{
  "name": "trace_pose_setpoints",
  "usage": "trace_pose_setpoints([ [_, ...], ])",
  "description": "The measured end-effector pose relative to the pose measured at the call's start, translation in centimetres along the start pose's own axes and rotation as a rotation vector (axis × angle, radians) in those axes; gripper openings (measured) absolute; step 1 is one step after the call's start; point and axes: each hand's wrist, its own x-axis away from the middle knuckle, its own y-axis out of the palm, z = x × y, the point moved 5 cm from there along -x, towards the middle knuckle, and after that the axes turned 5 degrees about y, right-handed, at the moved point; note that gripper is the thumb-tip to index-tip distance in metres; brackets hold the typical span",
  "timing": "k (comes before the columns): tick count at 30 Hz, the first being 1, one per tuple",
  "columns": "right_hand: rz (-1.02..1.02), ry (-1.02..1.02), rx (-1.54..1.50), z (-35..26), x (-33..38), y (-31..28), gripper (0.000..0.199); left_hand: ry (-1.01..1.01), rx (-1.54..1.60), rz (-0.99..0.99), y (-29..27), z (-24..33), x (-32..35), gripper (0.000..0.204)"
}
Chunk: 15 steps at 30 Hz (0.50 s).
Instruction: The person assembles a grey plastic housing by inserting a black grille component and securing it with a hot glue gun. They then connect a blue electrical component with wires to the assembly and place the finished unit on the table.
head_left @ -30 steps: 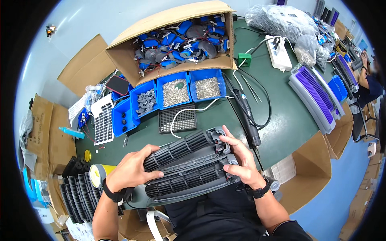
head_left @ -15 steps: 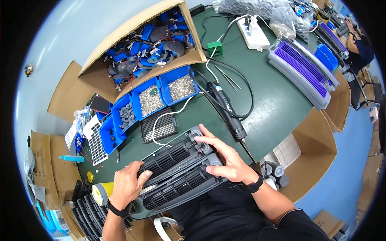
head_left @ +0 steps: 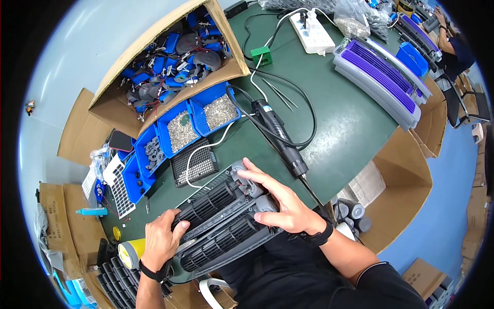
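A grey fan housing with two black slatted cylindrical rotors lies tilted across the near edge of the bench, in front of my body. My left hand grips its left end, thumb on top near the upper rotor. Around the right end, where grey rounded end pieces sit, my right hand is closed, its index finger stretched over the top and its thumb on the lower end piece. The undersides of both hands' grip are hidden. Beyond the housing lies a black electric screwdriver with a cable.
Blue bins of screws and small grey parts stand beyond the housing, before a carton of blue-and-grey motors. A purple-and-grey housing lies at right, above an open carton. Black rotors are stacked at lower left. Another person sits far right.
The whole view has shifted, so the bench things appear a little farther left. Both hands keep nearly the same grip on the fan housing.
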Motion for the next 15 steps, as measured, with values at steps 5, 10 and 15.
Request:
trace_pose_setpoints([
  [5, 0.012, 0.026, 0.047, 0.5, -0.1, -0.2, 0.102, 0.0, -0.006, -0.012, 0.1, 0.3, -0.6, 0.042],
  [10, -0.027, 0.097, 0.058, -0.1, -0.2, -0.3, 0.103, 0.064, -0.031, -0.009, 0.6, -0.6, -0.8, 0.042],
  [15, -0.017, 0.092, 0.037, 0.0, -0.2, -0.2, 0.102, 0.1, -0.053, -0.009, 0.8, -0.8, -1.1, 0.044],
])
